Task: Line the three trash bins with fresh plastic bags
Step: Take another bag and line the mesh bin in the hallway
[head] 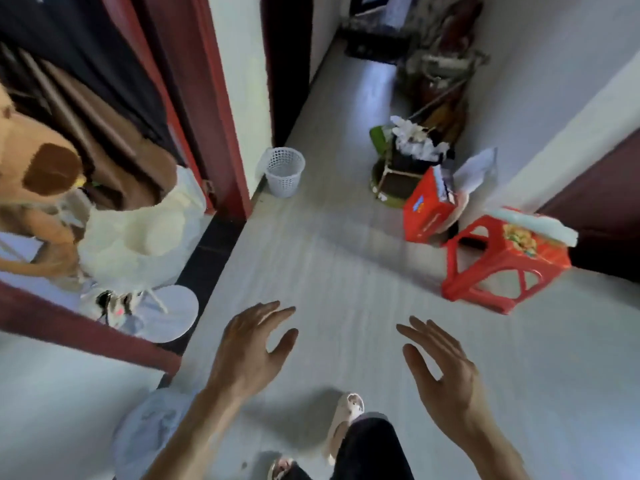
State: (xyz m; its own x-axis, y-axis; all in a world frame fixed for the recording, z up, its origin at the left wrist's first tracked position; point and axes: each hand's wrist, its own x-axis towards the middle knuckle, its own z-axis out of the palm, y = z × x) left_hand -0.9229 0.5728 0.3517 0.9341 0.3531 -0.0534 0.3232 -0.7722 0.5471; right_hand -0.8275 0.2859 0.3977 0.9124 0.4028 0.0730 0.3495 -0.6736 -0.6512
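Note:
A small white mesh trash bin (284,171) stands on the pale floor against the wall beside the red door frame, a clear bag edge showing at its left rim. A second bin with a whitish plastic bag over it (152,431) sits at the lower left, partly hidden by my left forearm. My left hand (251,351) and my right hand (440,372) hover above the floor in front of me, both with fingers spread and nothing in them. They are well short of the mesh bin.
A red plastic stool (498,261) with a package on it and a red box (427,209) stand at the right, near a dark container of crumpled paper (412,150). A red door frame (221,109) and a large plush toy (38,168) are left. My sandalled feet (346,417) are below.

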